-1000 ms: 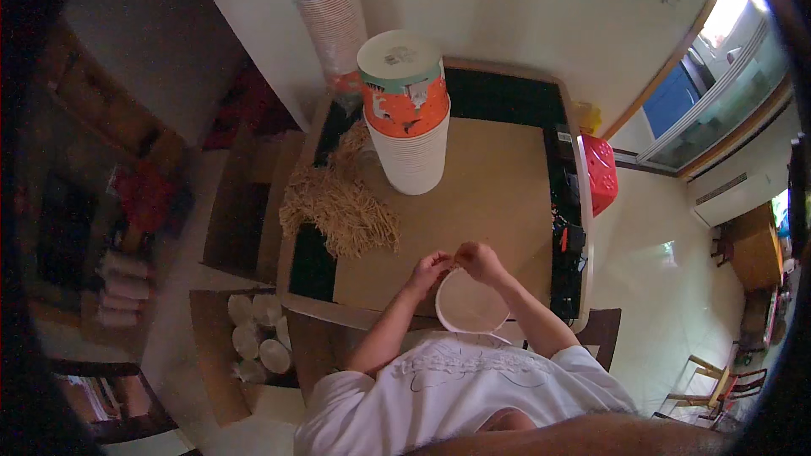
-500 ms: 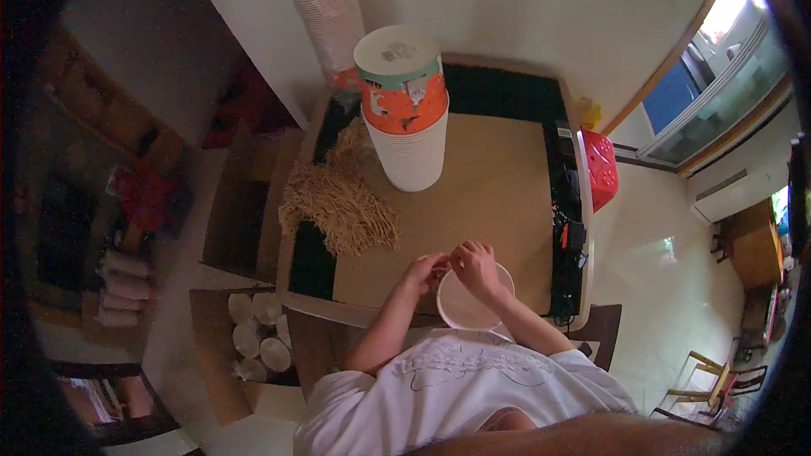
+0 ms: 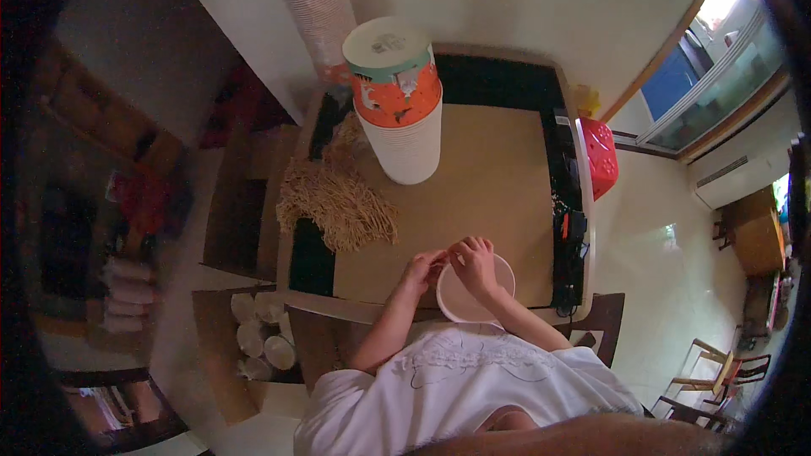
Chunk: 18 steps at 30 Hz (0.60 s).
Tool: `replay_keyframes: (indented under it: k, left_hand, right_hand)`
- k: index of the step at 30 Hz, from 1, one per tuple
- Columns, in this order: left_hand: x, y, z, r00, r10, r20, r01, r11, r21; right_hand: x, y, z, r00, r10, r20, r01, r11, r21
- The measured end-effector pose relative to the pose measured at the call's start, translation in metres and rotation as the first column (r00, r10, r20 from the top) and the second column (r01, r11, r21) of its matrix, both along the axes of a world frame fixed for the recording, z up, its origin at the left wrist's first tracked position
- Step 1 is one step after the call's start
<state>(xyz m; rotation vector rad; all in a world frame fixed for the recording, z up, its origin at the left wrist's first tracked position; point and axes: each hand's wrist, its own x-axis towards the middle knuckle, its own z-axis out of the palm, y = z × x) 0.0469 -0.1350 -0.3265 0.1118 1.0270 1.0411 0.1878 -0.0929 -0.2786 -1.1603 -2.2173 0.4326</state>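
Note:
A white paper bucket [image 3: 475,300] is held close to my chest at the near edge of the table, its mouth turned up. My right hand [image 3: 476,267] reaches across the mouth, its fingers bent and closed at the far left of the rim. Beside it, outside the rim, my left hand [image 3: 425,270] has its fingers drawn together; what lies between them is too small to make out. Farther off stands a tall stack of nested paper buckets [image 3: 405,148], upside down, orange and green printed at the top. Left of it lies a heap of tan cords [image 3: 338,207].
Brown cardboard [image 3: 490,177] covers most of the dark green tabletop. Another stack of white buckets [image 3: 319,17] leans by the wall. Cables and a power strip [image 3: 570,224] line the right edge, beside a red basket [image 3: 600,159]. An open carton [image 3: 224,355] on the left holds several white buckets.
The head view has shifted slightly, so the table and stacks appear a little higher and farther left. Both hands stay at the bucket's rim with only slight finger movement.

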Motion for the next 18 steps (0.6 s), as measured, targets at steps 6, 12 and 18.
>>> replay_keyframes:
  k: [6,12,18]
  left_hand:
    - [-0.003,-0.002,-0.007,0.999,0.016,0.043,-0.017,0.999,0.034]
    - [0.002,-0.003,-0.005,0.998,0.066,0.011,-0.066,0.998,-0.004]
    - [-0.002,-0.002,-0.012,0.998,0.061,0.024,-0.062,0.998,0.027]
  right_hand:
    - [-0.001,-0.002,-0.001,1.000,0.014,-0.012,-0.014,0.999,0.040]
    - [-0.001,-0.003,0.000,1.000,-0.004,0.010,0.003,0.999,0.053]
    - [0.001,-0.006,0.001,0.999,0.029,-0.016,-0.028,0.998,0.055]
